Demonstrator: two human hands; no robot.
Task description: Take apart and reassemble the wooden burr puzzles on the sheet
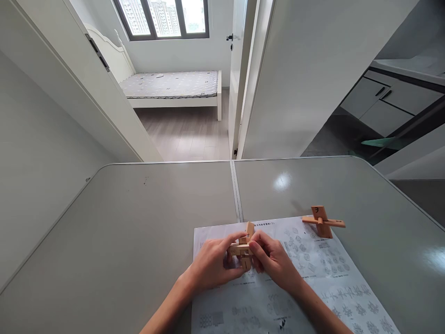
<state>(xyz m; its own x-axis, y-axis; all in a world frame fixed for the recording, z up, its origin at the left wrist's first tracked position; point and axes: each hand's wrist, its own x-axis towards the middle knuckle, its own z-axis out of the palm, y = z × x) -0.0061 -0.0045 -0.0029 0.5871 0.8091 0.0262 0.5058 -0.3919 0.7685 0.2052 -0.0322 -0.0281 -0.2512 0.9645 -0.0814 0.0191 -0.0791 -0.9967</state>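
Observation:
Both hands hold a small wooden interlocking puzzle [240,250] of light notched blocks, over a printed sheet. My left hand [215,260] has its thumb under the lower block and its index finger along the top. From the right, my right hand [273,260] pinches the puzzle's side between thumb and fingers. One block sticks up at the top and another points down toward me. Some of the joints are hidden behind the fingers. The instruction sheet [299,287] carries printed diagrams of puzzle pieces and lies flat beneath the hands.
A reddish wooden cross-shaped piece [322,221] with a dark mark stands at the sheet's upper right corner. The grey table [139,250] has a seam down its middle and a raised pale edge. Beyond it are an open door [238,69] and a bed [174,86].

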